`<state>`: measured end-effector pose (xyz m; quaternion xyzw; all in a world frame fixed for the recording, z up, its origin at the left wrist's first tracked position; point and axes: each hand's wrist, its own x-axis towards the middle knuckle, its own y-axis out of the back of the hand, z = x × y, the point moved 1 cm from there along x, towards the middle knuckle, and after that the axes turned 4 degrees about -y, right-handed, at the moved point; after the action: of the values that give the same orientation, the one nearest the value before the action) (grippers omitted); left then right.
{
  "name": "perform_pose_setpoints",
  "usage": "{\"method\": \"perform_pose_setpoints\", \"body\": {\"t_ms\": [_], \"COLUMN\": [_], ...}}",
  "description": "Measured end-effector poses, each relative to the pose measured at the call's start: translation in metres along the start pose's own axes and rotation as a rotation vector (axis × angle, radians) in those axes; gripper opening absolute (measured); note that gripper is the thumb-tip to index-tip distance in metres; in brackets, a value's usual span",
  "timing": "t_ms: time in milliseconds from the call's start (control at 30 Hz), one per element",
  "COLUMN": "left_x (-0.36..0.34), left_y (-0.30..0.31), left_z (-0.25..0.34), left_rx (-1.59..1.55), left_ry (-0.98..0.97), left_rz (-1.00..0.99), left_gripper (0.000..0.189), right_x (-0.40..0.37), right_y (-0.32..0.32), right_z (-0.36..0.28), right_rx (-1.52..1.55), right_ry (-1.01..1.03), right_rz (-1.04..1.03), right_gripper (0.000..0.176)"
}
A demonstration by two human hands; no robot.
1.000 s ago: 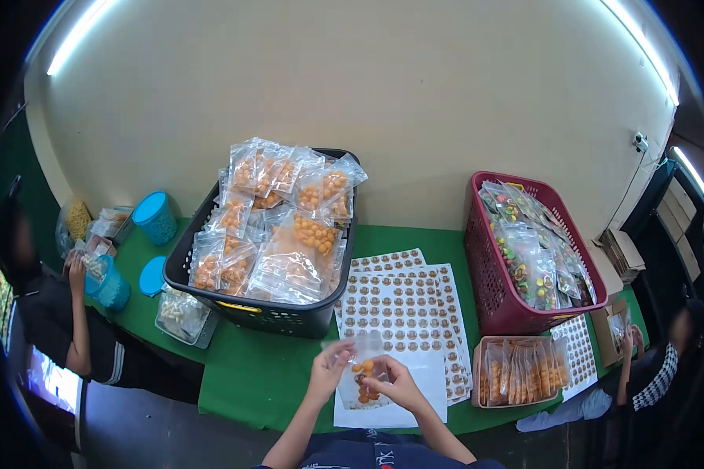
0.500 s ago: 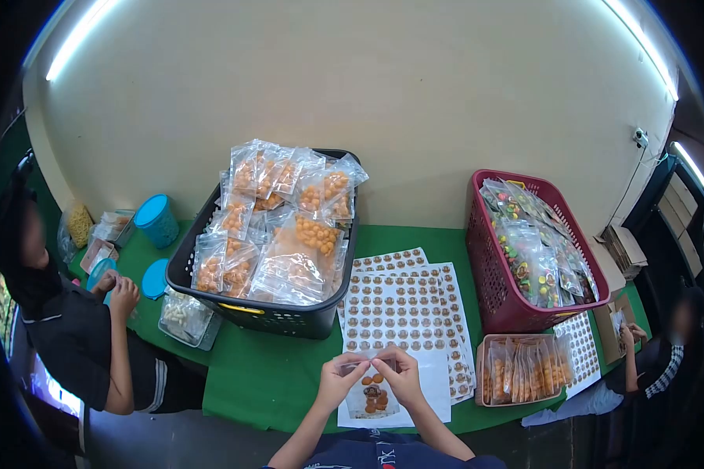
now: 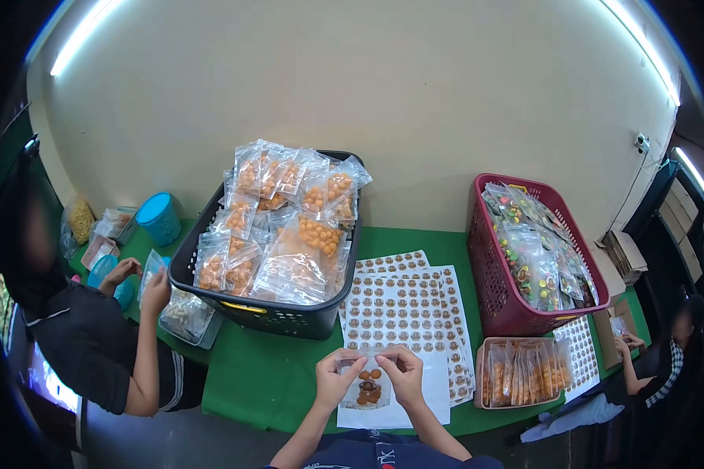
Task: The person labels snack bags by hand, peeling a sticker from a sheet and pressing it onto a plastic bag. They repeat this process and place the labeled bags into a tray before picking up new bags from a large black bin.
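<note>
A plain beige wall (image 3: 414,102) rises behind the green-covered worktop (image 3: 246,383), with grey floor (image 3: 219,438) below, a bright tube light (image 3: 84,37) slanting at upper left, a second light (image 3: 642,48) at upper right.

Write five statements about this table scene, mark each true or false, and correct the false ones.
1. The left hand and right hand both hold the clear bag. True.
2. The black basket holds bags of orange pieces. True.
3. The maroon basket stands left of the black basket. False: it stands to the right.
4. Printed sheets lie between the two baskets. True.
5. The table has a blue top. False: its top is green.
</note>
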<state>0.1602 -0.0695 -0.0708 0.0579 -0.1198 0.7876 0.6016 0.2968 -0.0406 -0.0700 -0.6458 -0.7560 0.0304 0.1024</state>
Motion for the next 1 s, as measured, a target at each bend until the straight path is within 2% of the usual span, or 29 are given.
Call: {"method": "perform_pose_setpoints", "body": {"t_ms": [400,600,833,1000], "left_x": [0.008,0.01,0.01,0.016], "left_y": [0.006,0.009,0.007,0.011], "left_z": [-0.002,-0.004,0.0,-0.007], "left_rx": [0.027,0.061,-0.059,-0.025], "left_ry": [-0.06,-0.036,0.085,0.096], "left_rz": [0.091,0.038,0.034,0.009], "left_gripper": [0.01,0.019,0.025,0.024], "right_x": [0.001,-0.001,0.0,0.0], "right_y": [0.006,0.007,0.008,0.004], "right_z": [-0.003,-0.003,0.0,-0.003], "right_rx": [-0.038,-0.066,-0.066,-0.028], "right_ry": [0.007,-0.018,-0.02,-0.034], "right_rz": [-0.063,-0.11,-0.129,-0.067], "right_gripper": [0.015,0.017,0.018,0.018]}}
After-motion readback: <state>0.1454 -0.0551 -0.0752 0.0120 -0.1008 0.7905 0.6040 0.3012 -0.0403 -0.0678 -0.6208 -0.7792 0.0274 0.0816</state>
